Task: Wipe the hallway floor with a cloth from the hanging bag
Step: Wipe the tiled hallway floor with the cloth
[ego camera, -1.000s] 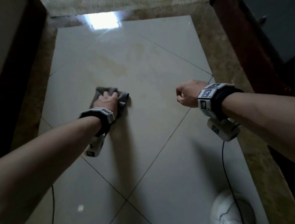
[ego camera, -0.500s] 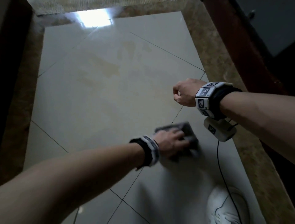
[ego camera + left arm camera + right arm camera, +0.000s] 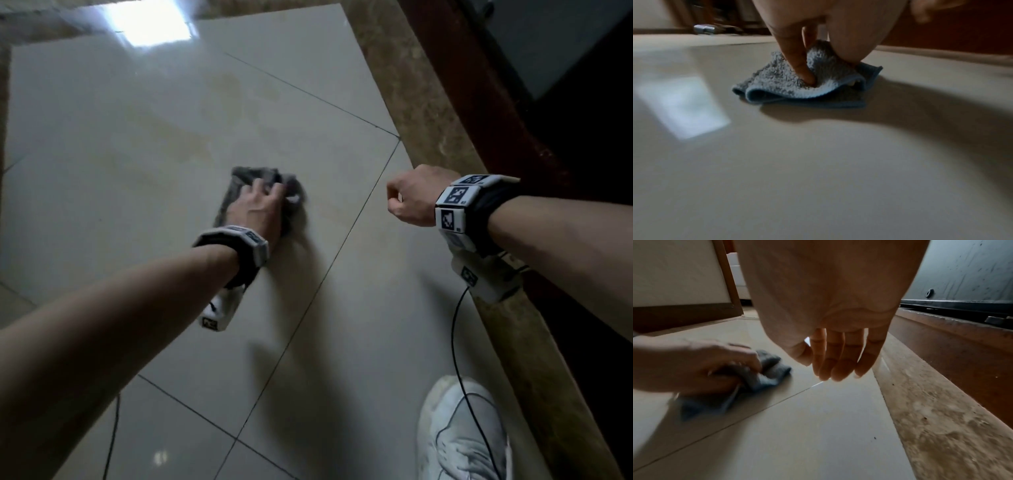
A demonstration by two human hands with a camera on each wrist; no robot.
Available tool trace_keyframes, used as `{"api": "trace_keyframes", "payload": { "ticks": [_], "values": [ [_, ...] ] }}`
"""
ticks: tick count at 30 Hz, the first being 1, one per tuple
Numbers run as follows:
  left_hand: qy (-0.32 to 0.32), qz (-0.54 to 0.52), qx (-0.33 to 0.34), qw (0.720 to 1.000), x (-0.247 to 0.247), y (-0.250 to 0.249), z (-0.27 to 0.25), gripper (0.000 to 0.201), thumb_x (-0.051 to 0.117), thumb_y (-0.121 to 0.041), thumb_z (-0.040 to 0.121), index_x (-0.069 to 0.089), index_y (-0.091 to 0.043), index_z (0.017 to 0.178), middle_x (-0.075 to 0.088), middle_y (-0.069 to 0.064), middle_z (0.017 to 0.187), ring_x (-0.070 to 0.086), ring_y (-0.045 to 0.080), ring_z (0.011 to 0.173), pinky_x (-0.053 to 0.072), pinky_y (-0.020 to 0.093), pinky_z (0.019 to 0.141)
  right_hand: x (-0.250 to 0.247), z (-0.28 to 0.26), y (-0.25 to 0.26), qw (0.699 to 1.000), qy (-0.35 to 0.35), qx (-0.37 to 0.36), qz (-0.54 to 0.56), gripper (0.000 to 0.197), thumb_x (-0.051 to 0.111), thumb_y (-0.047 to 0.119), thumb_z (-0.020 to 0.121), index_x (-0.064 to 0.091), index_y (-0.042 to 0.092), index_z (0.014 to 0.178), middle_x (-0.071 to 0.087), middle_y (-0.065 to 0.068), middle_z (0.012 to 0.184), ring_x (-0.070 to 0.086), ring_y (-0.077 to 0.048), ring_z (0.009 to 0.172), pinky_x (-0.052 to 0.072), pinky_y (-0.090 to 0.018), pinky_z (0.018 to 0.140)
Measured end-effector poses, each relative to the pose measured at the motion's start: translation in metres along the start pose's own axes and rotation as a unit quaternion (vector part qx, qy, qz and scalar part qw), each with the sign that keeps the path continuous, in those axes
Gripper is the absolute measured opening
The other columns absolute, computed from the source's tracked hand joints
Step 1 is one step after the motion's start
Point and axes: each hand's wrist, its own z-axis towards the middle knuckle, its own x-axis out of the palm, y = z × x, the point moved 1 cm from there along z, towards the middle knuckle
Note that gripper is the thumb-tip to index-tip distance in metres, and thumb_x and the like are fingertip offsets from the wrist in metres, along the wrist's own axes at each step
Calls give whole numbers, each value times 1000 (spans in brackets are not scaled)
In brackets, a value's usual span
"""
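A grey-blue terry cloth [image 3: 237, 190] lies crumpled on the pale tiled hallway floor [image 3: 137, 137]. My left hand [image 3: 257, 209] lies on top of it and presses it down. Seen from the left wrist, the fingers [image 3: 797, 61] dig into a fold of the cloth [image 3: 777, 76] and pinch it. The right wrist view shows the left hand [image 3: 705, 365] curled round the cloth [image 3: 770, 369]. My right hand [image 3: 411, 195] hangs above the floor to the right of the cloth, apart from it. Its fingers [image 3: 838, 356] are loosely curled and hold nothing.
A mottled brown stone border [image 3: 411, 85] runs along the right of the tiles, beside a dark red door frame [image 3: 479, 102]. My white shoe [image 3: 462, 435] stands at the lower right. A thin black cable [image 3: 454, 329] hangs from the right wrist. Window light reflects on the far tiles [image 3: 150, 27].
The left hand swept the cloth from the far left to the near right by the right wrist, then back up and left to the middle tile. The right hand has hardly moved.
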Motion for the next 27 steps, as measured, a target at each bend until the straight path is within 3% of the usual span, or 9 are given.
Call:
{"api": "trace_keyframes", "payload": {
  "ticks": [3, 6, 8, 10, 13, 17, 21, 24, 27],
  "values": [
    [9, -59, 175, 983, 19, -83, -22, 42, 30, -38, 84, 60, -13, 99, 57, 17, 97, 58, 37, 84, 43, 36, 56, 0, 4, 2, 1000, 1, 3, 2, 22, 50, 34, 87, 69, 26, 97, 69, -7, 101, 63, -31, 90, 49, -31, 73],
    [52, -66, 354, 931, 34, -148, -60, 29, 56, -27, 84, 68, -9, 104, 60, 20, 93, 60, 37, 75, 43, 33, 47, -2, 11, 8, 1000, 1, -4, 5, 24, 48, 34, 85, 68, 26, 96, 70, -6, 101, 63, -31, 91, 54, -36, 79],
    [83, -39, 414, 906, 39, -158, -71, 35, 66, -24, 82, 67, -12, 114, 61, 21, 99, 60, 37, 80, 42, 33, 46, -2, 12, 13, 1000, 5, -10, 7, 23, 48, 35, 87, 67, 26, 96, 70, -5, 101, 63, -30, 90, 53, -35, 79],
    [59, -41, 435, 898, 38, -146, -62, 45, 74, -31, 75, 68, -15, 117, 63, 17, 97, 62, 36, 80, 40, 30, 43, 0, 13, 15, 1000, 6, -13, 8, 23, 49, 35, 88, 67, 28, 99, 69, -6, 106, 62, -31, 94, 49, -32, 76],
    [-9, -59, 357, 932, 33, -106, -22, 59, 76, -37, 73, 61, -20, 127, 61, 15, 95, 63, 35, 83, 44, 31, 45, 3, 11, 18, 1000, 2, -15, 13, 24, 50, 35, 87, 67, 27, 102, 68, -8, 109, 63, -31, 96, 47, -32, 75],
    [-10, -38, 134, 990, 16, -26, 37, 60, 53, -41, 89, 37, -31, 145, 50, 17, 112, 54, 40, 105, 51, 47, 69, 12, 6, 7, 1000, 9, -4, 21, 22, 49, 31, 87, 67, 24, 99, 69, -6, 104, 63, -31, 91, 47, -31, 71],
    [10, -20, -25, 999, -2, 17, 68, 48, 52, -27, 88, 41, -24, 135, 47, 23, 118, 52, 45, 107, 48, 50, 79, 17, 0, -11, 999, 19, 23, 26, 22, 50, 32, 88, 66, 26, 102, 67, -8, 104, 61, -32, 89, 46, -31, 70],
    [8, 1, -34, 999, -2, -17, 58, 33, 49, -21, 91, 48, -14, 123, 46, 23, 120, 48, 43, 110, 45, 47, 74, 16, -4, -21, 999, 24, 34, 22, 24, 50, 31, 89, 67, 25, 103, 67, -11, 104, 59, -32, 86, 48, -32, 72],
    [6, -18, 71, 997, 15, -80, 30, 32, 47, -25, 93, 50, -14, 122, 47, 18, 121, 47, 37, 111, 39, 41, 64, 14, -5, -26, 999, 24, 41, 24, 23, 50, 33, 88, 67, 26, 102, 67, -10, 106, 61, -32, 88, 50, -34, 74]
  ]
}}
